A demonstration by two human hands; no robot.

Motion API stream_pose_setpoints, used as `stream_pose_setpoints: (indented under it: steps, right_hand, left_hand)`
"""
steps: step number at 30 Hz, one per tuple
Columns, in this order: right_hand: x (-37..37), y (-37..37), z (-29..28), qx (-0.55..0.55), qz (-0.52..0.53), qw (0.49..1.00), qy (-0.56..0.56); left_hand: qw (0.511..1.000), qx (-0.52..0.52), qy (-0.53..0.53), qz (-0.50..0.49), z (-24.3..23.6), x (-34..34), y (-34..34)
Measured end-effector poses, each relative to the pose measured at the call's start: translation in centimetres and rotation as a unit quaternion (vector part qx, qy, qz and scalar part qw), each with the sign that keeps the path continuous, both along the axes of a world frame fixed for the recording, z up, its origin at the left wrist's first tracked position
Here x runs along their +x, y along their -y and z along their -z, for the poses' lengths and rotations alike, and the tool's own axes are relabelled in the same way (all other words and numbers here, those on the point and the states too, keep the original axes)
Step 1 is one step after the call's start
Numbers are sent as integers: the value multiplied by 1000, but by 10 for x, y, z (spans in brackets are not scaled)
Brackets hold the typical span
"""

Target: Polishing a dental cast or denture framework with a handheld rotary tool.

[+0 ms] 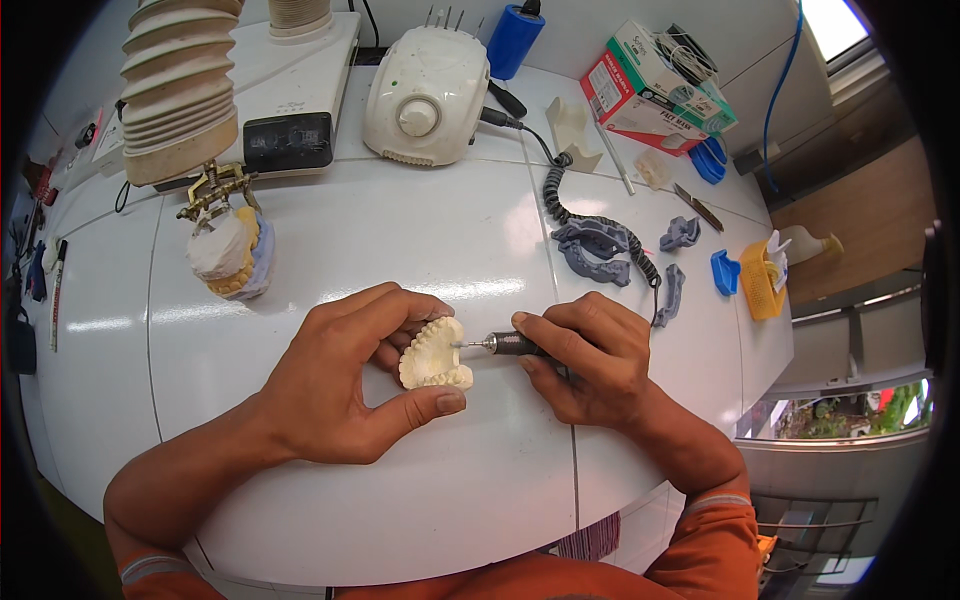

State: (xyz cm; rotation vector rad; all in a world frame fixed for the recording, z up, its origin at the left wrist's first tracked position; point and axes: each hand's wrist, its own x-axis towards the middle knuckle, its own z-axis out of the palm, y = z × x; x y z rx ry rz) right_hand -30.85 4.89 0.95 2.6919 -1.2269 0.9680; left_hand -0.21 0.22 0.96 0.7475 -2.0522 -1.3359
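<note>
My left hand [345, 375] is closed round a cream-coloured dental cast [432, 355], thumb along its near side and fingers behind it. The cast shows an arch of teeth with its inner hollow turned to the right. In my right hand [595, 355] is a black dental handpiece [515, 343], gripped like a pen. Its thin metal bur points left, and the tip meets or nearly meets the inside of the cast; contact cannot be told. From the handpiece a coiled black cord [556, 190] leads back to a white control unit [425, 95] with a round knob.
At the left, plaster casts [235, 255] sit in a brass articulator [215, 190], below a ribbed suction hose [180, 90]. Grey-blue impression pieces [592, 250], a knife [698, 207], a yellow basket [762, 285] and stacked boxes [655, 90] lie on the right of the white table [360, 520].
</note>
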Motion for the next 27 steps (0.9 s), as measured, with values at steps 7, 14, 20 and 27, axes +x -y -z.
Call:
stream_pose_setpoints:
  steps: [7,14,20,27]
  right_hand:
    - [-1,0,0,8,-9,1000,-3]
    - [0,0,0,3,-7,1000,-1]
    - [-1,0,0,-3,4,1000,-2]
    - [0,0,-1,0,1,1000,-3]
  left_hand:
    - [1000,-15,-12,-3,3,-1,0]
    - [1000,-8,-14,-3,3,-1,0]
    - [1000,-1,2,1,-1,0,0]
    - [1000,-3,2,2,-1,0,0]
